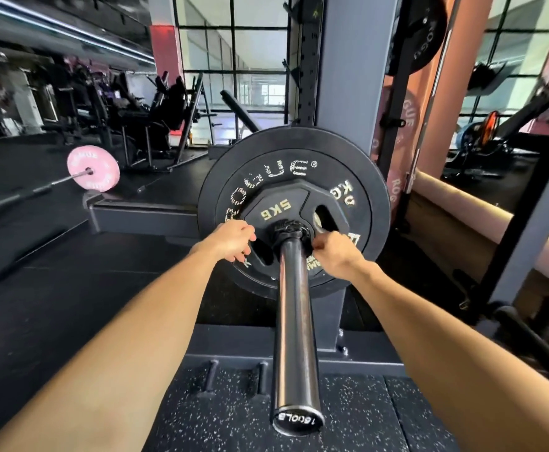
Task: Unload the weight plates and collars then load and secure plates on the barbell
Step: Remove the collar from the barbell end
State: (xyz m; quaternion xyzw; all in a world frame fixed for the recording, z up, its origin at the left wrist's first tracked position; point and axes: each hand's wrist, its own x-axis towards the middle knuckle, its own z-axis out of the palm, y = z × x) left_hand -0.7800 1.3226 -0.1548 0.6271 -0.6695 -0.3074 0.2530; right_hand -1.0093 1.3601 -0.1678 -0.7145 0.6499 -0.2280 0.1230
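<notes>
While gripping the 5KG plate [278, 208] beside its collar [289, 230]: both hands, left [234, 239], right [335, 254], fingers curled.

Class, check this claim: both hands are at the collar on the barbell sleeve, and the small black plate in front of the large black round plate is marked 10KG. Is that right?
One detail is wrong. The head view shows the small black plate marked 5KG, not 10KG. The rest holds: the left hand and right hand are at the black collar on the steel barbell sleeve, in front of the large black round plate.
</notes>
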